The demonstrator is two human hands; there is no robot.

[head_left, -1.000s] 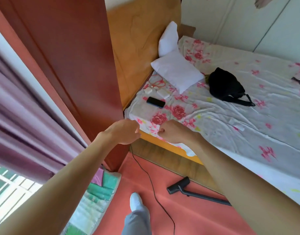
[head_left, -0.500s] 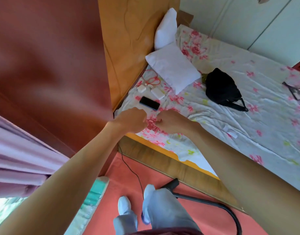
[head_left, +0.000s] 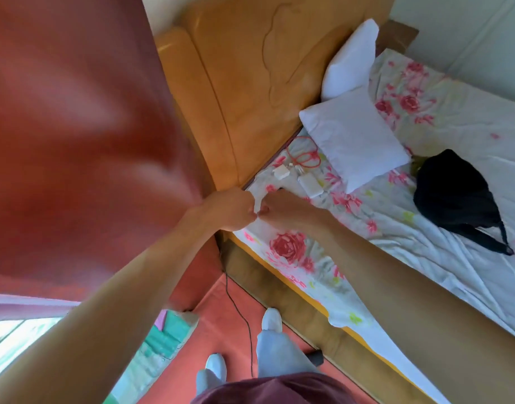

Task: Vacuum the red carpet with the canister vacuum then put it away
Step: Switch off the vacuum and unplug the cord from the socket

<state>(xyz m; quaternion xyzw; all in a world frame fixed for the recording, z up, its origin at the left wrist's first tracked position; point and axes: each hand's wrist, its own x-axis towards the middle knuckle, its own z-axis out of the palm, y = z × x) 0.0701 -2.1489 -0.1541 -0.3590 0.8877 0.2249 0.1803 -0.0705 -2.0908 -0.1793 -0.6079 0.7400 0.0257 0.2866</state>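
Note:
Both my hands meet at the bed's near corner by the headboard. My left hand [head_left: 231, 209] and my right hand [head_left: 282, 208] have their fingers curled and pinch the edge of the floral bed sheet [head_left: 288, 249] between them. The red carpet [head_left: 221, 319] lies below beside the bed. A thin black power cord [head_left: 240, 307] runs across it from the gap by the bed frame. Only a small black piece of the vacuum [head_left: 316, 357] shows behind my right leg; the canister is out of view.
A red-brown wardrobe [head_left: 75, 141] fills the left. An orange wooden headboard [head_left: 250, 97] stands behind two white pillows [head_left: 352, 141]. White chargers [head_left: 308, 183], a red cable and a black bag [head_left: 454, 196] lie on the bed. A green-and-white bundle [head_left: 166, 339] sits on the floor.
Both hands moved up the bed toward the headboard corner with the sheet edge in them. I stepped closer; the phone is now hidden and most of the vacuum wand left view.

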